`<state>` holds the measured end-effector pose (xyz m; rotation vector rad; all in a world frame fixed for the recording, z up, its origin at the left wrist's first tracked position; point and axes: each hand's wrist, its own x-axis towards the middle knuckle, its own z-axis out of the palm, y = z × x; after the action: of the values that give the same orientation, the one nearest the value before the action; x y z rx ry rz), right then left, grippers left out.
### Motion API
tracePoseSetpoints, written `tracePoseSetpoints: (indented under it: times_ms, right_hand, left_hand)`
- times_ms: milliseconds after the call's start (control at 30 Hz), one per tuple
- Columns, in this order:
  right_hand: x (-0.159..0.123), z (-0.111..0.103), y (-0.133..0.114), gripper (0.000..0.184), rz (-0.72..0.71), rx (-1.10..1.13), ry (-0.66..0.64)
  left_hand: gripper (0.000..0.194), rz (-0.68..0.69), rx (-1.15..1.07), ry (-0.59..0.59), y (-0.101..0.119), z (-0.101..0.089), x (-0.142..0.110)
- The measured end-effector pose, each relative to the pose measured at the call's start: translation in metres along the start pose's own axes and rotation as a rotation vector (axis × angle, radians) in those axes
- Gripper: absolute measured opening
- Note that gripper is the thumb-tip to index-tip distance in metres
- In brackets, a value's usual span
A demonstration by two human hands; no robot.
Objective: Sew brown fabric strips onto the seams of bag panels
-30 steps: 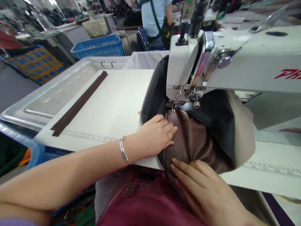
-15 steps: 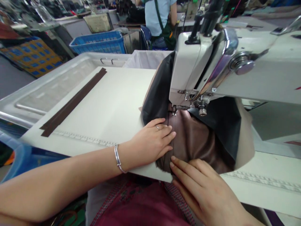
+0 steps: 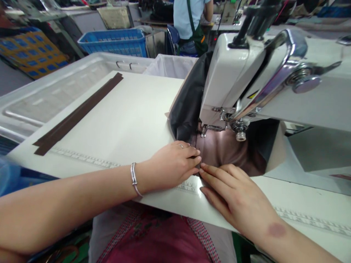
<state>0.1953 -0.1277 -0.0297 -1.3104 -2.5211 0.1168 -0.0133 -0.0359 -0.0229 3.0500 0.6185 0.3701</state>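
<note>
Brown leather-like material (image 3: 229, 149) with a black lining (image 3: 189, 98) lies under the presser foot (image 3: 203, 130) of a white sewing machine (image 3: 221, 78). A seam line runs from the foot toward me. My left hand (image 3: 174, 160), with a ring and a silver bangle, lies flat with fingers stretched over the near left edge of the brown piece. Just right of it, my right hand (image 3: 231, 190) rests its outstretched fingertips on the piece's near edge, the thumb apart on the tabletop. Both hands are open and close to touching. The needle tip cannot be made out.
Dark brown strips (image 3: 79, 113) lie on the white table (image 3: 137, 113) at left, near a printed measuring tape (image 3: 82, 156). Beyond are a clear plastic bin (image 3: 33, 102), a blue basket (image 3: 115, 42) and a seated person (image 3: 189, 22). The machine arm fills the right.
The brown material has fed away from me under the foot, uncovering tape markings near the table edge. My right hand moved forward with it; my left hand stays nearly in place. The view shifted slightly.
</note>
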Motion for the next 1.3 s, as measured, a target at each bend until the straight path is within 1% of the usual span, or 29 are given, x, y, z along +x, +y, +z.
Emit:
tracePoseSetpoints:
  times_ms: [167, 367, 467, 567, 633, 700, 800, 867, 1000, 1167, 1300]
  right_hand:
    - [0.013, -0.004, 0.016, 0.037, -0.002, -0.029, -0.008]
    - [0.028, -0.003, 0.037, 0.039, -0.019, -0.018, -0.017]
    - [0.033, 0.0, 0.044, 0.039, -0.008, -0.009, 0.015]
    - [0.032, 0.001, 0.047, 0.031, -0.003, 0.031, 0.096]
    - [0.03, 0.002, 0.048, 0.024, -0.001, 0.049, 0.142]
    - [0.028, 0.001, 0.049, 0.022, 0.003, 0.047, 0.146]
    - [0.028, 0.0, 0.048, 0.024, 0.01, 0.055, 0.125]
    - [0.028, 0.0, 0.047, 0.023, 0.012, 0.064, 0.123]
    - [0.03, 0.0, 0.044, 0.023, 0.016, 0.064, 0.116]
    - [0.029, -0.001, 0.042, 0.023, 0.04, 0.061, 0.117]
    - [0.028, -0.002, 0.045, 0.023, 0.032, 0.058, 0.114]
  left_hand:
    - [0.033, -0.001, -0.049, 0.014, -0.012, 0.004, 0.005]
    - [0.031, 0.033, -0.09, 0.044, -0.034, 0.008, 0.017]
    - [0.029, 0.026, -0.129, 0.089, -0.045, 0.012, 0.02]
    - [0.024, 0.033, -0.167, 0.115, -0.051, 0.015, 0.021]
    - [0.023, 0.077, -0.144, 0.129, -0.051, 0.015, 0.021]
    - [0.023, 0.109, -0.101, 0.164, -0.05, 0.015, 0.022]
    - [0.024, 0.099, -0.058, 0.22, -0.046, 0.015, 0.023]
    - [0.024, 0.098, -0.041, 0.235, -0.044, 0.015, 0.024]
    - [0.024, 0.142, 0.022, 0.203, -0.043, 0.018, 0.024]
    - [0.022, 0.146, 0.067, 0.201, -0.039, 0.018, 0.023]
    - [0.021, 0.203, 0.084, 0.127, -0.037, 0.014, 0.021]
